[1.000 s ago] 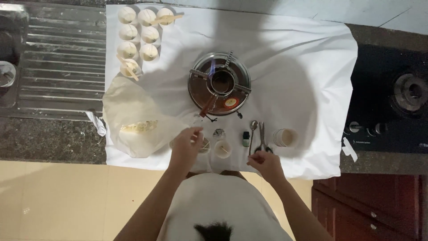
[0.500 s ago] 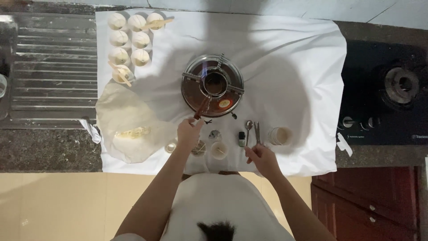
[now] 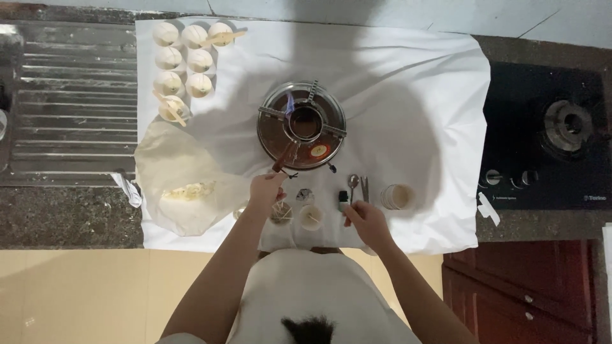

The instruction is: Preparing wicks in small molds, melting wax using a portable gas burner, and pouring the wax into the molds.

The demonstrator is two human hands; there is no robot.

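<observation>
White cloth (image 3: 408,95) over the desk — left hand (image 3: 266,190) pinches the pot (image 3: 305,122) handle; hot, light, best held there. Right hand (image 3: 364,220) curled beside a spoon (image 3: 352,183), grip unclear.

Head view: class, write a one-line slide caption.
Left hand grips small pot's handle on round metal burner; right hand rests on white cloth.

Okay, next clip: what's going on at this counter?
A person stands at a counter covered with a white cloth. Their left hand grips the handle of a small pot that sits on a lit portable burner. Their right hand rests by a small dark bottle, next to a spoon. Small cups stand in front of them; more pale filled cups are grouped at the cloth's far left corner.
</observation>
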